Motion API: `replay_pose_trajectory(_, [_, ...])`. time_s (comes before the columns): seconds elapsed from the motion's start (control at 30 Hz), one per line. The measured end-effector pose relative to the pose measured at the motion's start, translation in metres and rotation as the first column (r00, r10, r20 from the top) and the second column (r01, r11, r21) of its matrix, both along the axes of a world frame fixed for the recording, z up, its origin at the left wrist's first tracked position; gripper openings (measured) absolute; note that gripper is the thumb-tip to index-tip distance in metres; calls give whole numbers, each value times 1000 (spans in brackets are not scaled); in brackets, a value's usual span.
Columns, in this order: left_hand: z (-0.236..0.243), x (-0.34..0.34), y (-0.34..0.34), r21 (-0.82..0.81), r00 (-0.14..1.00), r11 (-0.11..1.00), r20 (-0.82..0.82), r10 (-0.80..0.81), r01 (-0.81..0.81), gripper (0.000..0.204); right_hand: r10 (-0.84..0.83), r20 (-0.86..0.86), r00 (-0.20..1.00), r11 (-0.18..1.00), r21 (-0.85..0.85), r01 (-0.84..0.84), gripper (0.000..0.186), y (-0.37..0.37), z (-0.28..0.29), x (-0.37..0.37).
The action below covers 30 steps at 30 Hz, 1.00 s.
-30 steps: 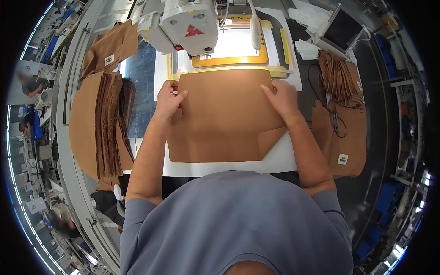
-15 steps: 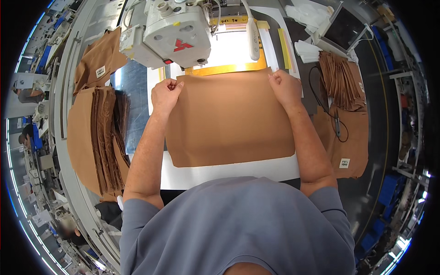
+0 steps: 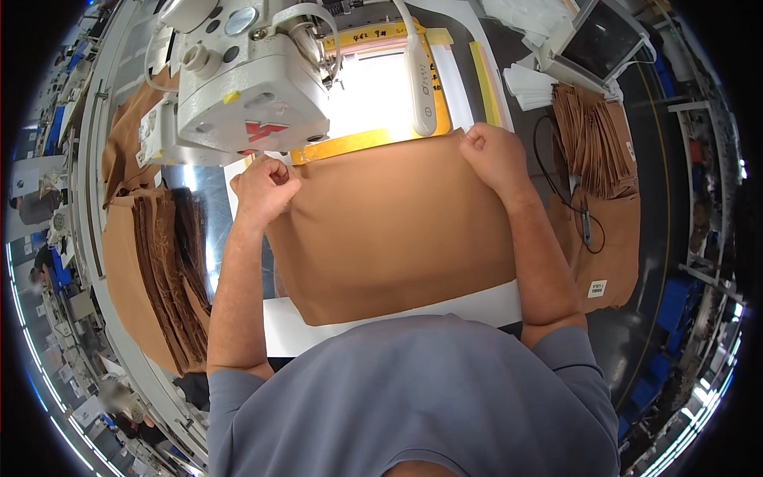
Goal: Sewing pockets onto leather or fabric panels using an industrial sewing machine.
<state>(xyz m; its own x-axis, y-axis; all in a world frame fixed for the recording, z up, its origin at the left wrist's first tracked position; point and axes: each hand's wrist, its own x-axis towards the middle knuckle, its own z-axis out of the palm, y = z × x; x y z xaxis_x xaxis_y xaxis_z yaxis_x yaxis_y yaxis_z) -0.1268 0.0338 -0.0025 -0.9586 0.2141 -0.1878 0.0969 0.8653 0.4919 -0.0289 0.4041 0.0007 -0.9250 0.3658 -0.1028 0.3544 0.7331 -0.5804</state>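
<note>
A flat brown fabric panel (image 3: 389, 230) is stretched between my two hands over a white surface (image 3: 286, 330). My left hand (image 3: 266, 191) pinches its far left corner, fingers curled closed. At the far right corner my right hand (image 3: 493, 157) is closed in the same kind of grip. The panel's far edge lies along the near strip of a yellow-edged frame (image 3: 358, 141), which is brightly lit inside. Just beyond my left hand looms the white head of a sewing machine (image 3: 246, 95). A slim white lamp (image 3: 424, 91) hangs over the frame.
Stacked brown fabric pieces (image 3: 151, 278) lie at the left, with more brown cloth (image 3: 131, 135) behind them. On the right are a fanned brown stack (image 3: 592, 139), thread snips (image 3: 586, 226) on labelled brown fabric (image 3: 616, 266), and a screen (image 3: 600, 44) at the back.
The view has shifted, so the machine and left stacks appear lower and farther left. My left hand sits lower and left; the panel looks tilted. Both hands keep their hold.
</note>
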Motion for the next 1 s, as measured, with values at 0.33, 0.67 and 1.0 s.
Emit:
replay_pose_trajectory(0.33, [0, 13, 4, -52, 990, 995, -105, -91, 86, 21, 53, -126, 991, 999, 3, -53, 16, 4, -10, 5])
replay_pose_trajectory(0.67, [-12, -13, -3, 131, 994, 987, -35, 99, -94, 21, 117, -289, 950, 993, 44, -109, 17, 11, -22, -20])
replay_pose_trajectory(1.0, [21, 18, -8, 158, 970, 963, 69, -232, 219, 16, 256, -249, 934, 966, 90, -241, 18, 25, -10, -13])
